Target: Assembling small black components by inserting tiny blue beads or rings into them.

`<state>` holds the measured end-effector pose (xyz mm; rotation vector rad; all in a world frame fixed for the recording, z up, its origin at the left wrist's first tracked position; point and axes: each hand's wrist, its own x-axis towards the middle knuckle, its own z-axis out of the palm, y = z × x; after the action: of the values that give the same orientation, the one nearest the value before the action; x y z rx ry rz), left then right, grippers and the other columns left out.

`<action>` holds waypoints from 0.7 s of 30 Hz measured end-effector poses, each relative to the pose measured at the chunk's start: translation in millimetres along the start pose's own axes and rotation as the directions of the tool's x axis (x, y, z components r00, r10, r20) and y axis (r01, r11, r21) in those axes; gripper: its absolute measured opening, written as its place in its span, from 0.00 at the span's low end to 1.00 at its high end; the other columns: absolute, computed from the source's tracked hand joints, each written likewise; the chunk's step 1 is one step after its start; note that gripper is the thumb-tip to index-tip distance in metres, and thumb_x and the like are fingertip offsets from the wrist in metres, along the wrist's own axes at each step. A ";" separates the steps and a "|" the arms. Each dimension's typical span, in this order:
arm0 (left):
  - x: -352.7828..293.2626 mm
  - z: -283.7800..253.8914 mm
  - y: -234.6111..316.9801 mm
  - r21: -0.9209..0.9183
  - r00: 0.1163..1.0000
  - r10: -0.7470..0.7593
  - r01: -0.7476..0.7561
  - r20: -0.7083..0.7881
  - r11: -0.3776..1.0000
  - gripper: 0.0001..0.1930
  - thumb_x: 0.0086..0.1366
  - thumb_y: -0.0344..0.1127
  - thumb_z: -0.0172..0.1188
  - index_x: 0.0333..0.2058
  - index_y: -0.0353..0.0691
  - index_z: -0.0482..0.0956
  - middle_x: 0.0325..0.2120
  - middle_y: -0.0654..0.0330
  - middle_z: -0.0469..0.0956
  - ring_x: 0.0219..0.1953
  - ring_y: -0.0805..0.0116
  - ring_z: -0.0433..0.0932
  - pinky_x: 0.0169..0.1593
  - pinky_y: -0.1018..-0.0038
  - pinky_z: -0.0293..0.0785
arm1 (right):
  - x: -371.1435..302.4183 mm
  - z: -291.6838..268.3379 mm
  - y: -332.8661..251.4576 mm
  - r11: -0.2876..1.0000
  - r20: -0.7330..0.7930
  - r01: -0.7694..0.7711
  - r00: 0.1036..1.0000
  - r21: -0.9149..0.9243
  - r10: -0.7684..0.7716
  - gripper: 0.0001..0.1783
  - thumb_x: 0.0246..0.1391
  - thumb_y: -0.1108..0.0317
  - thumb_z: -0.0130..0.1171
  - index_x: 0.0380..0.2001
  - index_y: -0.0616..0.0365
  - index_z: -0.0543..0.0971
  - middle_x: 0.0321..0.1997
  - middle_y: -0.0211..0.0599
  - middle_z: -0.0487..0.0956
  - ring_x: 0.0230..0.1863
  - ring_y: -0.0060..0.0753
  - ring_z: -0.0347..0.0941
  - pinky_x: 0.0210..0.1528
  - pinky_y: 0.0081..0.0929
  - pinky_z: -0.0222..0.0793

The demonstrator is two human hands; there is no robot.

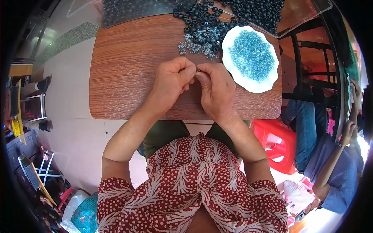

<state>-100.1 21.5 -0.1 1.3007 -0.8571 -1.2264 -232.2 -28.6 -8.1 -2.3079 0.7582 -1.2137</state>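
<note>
Both my hands meet over the near middle of the wooden table, fingertips almost touching. My right hand [218, 83] is closed in a pinch on a small dark piece [198, 70], mostly covered by the thumb and index finger. Close against it, my left hand [171, 79] is also pinched, and whatever lies between its fingertips is hidden. Just right of my right hand stands a white scalloped plate [254, 88] heaped with tiny clear bluish pieces [250, 54]. Beyond my hands, a pile of round black parts with holes [190, 21] spreads out, with loose clear pieces [190, 47] at its near edge.
Clear trays [136, 11] of black parts stand along the table's far side. The brown table [120, 70] ends just before my lap. A red plastic stool [274, 149] is at the right, near another person in blue [330, 174]. Folding stools [48, 163] stand at the left.
</note>
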 end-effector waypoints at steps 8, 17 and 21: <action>-1.4 1.5 -8.3 0.203 0.985 0.166 -0.155 -0.039 0.967 0.07 0.63 0.35 0.52 0.29 0.39 0.75 0.19 0.70 0.69 0.20 0.84 0.64 0.22 0.87 0.59 | -3.5 1.5 1.4 0.996 0.017 0.047 0.999 -0.080 -0.046 0.07 0.47 0.79 0.56 0.33 0.63 0.72 0.26 0.41 0.71 0.25 0.42 0.68 0.26 0.31 0.63; -2.2 -3.2 0.6 0.042 1.000 -0.026 0.026 0.004 0.999 0.08 0.63 0.34 0.52 0.27 0.38 0.74 0.19 0.70 0.69 0.20 0.84 0.63 0.23 0.86 0.59 | -1.8 -1.1 1.2 0.997 0.054 0.076 0.996 -0.012 -0.075 0.11 0.43 0.81 0.57 0.33 0.62 0.72 0.29 0.40 0.73 0.27 0.41 0.69 0.28 0.30 0.64; -1.6 -1.4 1.8 0.373 0.984 0.167 -0.134 -0.059 0.918 0.04 0.58 0.29 0.52 0.26 0.36 0.73 0.18 0.57 0.72 0.20 0.66 0.71 0.26 0.71 0.66 | -1.4 -1.9 -1.6 0.998 0.051 0.035 0.998 0.055 -0.038 0.13 0.39 0.84 0.57 0.32 0.62 0.71 0.29 0.41 0.72 0.29 0.42 0.69 0.29 0.31 0.64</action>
<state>-98.8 23.1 1.7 1.5426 -1.1380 -0.9040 -234.0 -26.7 -7.1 -2.3094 0.6603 -1.1711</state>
